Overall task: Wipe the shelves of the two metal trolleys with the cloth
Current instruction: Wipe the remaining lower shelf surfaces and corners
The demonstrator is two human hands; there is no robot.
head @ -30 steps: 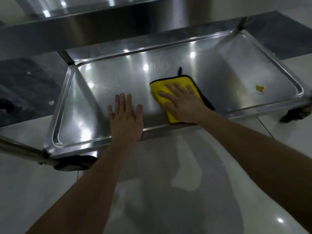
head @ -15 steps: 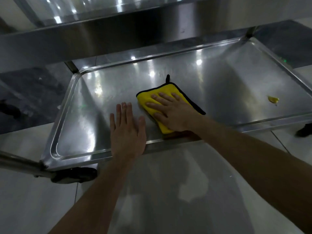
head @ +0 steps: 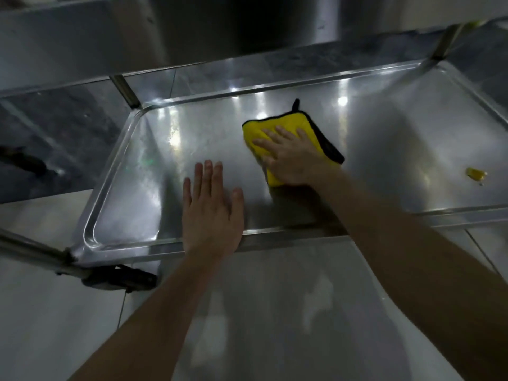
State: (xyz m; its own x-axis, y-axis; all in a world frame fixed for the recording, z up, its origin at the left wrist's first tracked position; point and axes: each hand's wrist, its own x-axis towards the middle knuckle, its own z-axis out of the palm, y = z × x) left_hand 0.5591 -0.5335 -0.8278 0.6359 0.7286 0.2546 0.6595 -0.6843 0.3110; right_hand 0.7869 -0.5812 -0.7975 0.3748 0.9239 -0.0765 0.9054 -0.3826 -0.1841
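The bottom shelf [head: 126, 171] of a metal trolley is a shiny rimmed tray low above the floor. A yellow cloth [head: 277, 125] with a black edge and a black loop lies flat near the shelf's middle. My right hand [head: 291, 158] presses flat on the cloth's near half, fingers spread, pointing left. My left hand [head: 211, 207] lies flat and open on the shelf's front rim, to the left of the cloth, holding nothing.
A small yellow scrap [head: 475, 174] lies on the shelf at the right. The shelf above [head: 82, 42] overhangs the far side. A black caster [head: 121, 277] sits under the front left corner, beside a slanted bar [head: 30, 251]. Pale tiled floor [head: 275, 312] lies in front.
My right hand has slid the cloth left along the shelf, then a little farther from the front rim. My left hand has stayed on the front rim.
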